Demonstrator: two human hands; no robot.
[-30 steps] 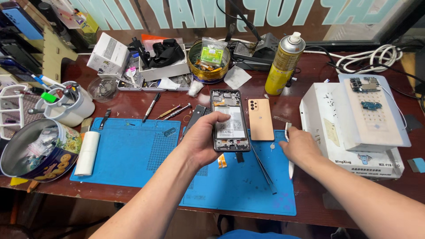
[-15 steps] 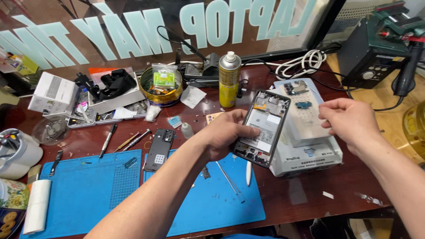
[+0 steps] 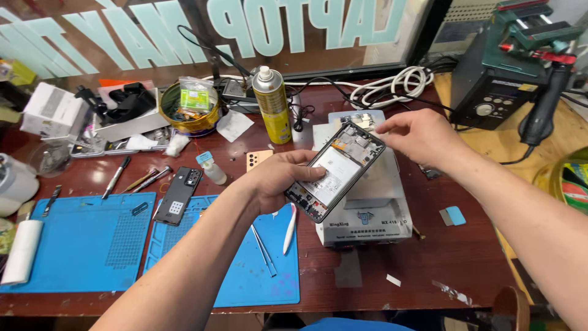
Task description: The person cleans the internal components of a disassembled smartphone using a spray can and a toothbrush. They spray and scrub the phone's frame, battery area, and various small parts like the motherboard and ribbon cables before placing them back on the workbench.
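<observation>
Left hand (image 3: 278,181) grips the opened phone (image 3: 335,171); right hand (image 3: 419,135), fingers loosely curled, touches its top edge.

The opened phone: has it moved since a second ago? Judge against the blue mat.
Yes. The opened phone, in the left hand, went rightward off the blue mat, now over the white machine.

We see an opened black smartphone (image 3: 335,171), back cover off, its boards and pale battery exposed. It tilts diagonally, right of centre, above the white heating plate (image 3: 367,202).
</observation>
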